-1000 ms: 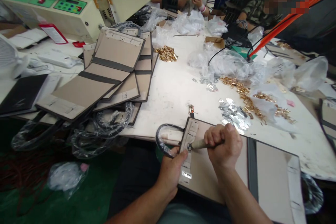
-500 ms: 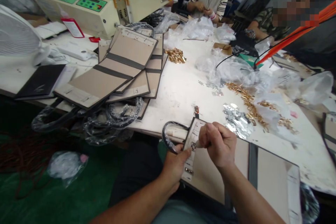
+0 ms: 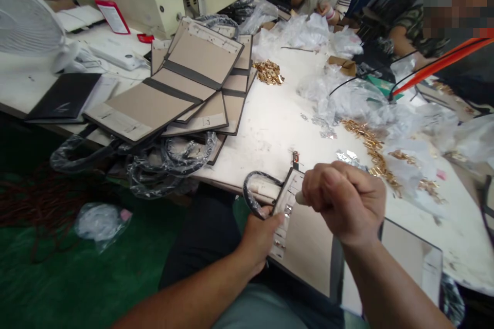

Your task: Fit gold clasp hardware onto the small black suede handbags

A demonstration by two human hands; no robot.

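My left hand (image 3: 257, 239) grips the edge of a flat, beige-lined bag panel (image 3: 311, 241), its thumb on top beside a small silver metal plate (image 3: 287, 210). A plastic-wrapped handle (image 3: 250, 195) loops out from that same edge, next to my fingers. The panel rests across my lap and against the table edge. Above it, my right hand (image 3: 349, 200) is closed in a fist, with a pale, rounded tip (image 3: 299, 198) poking out on its left side. What the fist holds is hidden. Beyond the panel's far corner, a dark strap with a gold fitting (image 3: 296, 158) sticks out.
Stacked bag panels (image 3: 185, 79) with wrapped handles lie on the left. Gold fittings (image 3: 269, 72), silver plates (image 3: 349, 157) and plastic bags (image 3: 304, 31) are scattered on the white table (image 3: 266, 123). A fan (image 3: 29, 23) and a machine (image 3: 142, 2) stand far left. Other people sit opposite.
My right hand has risen from the panel toward the camera, still closed. My left hand keeps its grip on the panel edge. The view has tilted slightly downward.
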